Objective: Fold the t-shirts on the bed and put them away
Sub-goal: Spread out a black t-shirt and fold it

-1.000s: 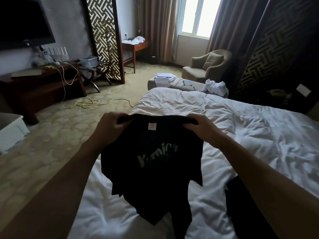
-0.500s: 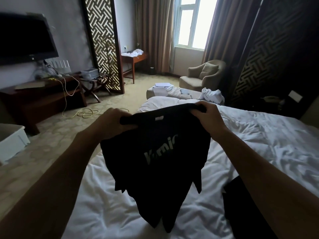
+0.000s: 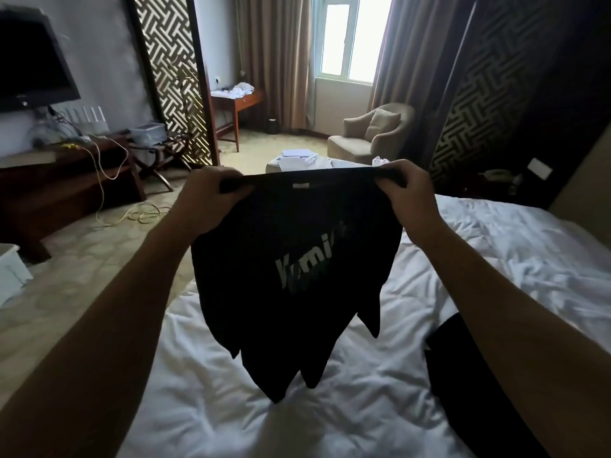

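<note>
While one black t-shirt [image 3: 291, 276] hangs pinched by left hand [image 3: 211, 200] and right hand [image 3: 408, 196], another garment [image 3: 469, 375] lies nearby.

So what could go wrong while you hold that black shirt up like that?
1. The black t-shirt hangs bunched, its lower edge in uneven points, so it may land creased on the bed and fold crooked.
2. The left hand and right hand each have only a small grip on the top edge; a shake might pull it free.
3. It could drop onto the other dark garment and tangle.
</note>
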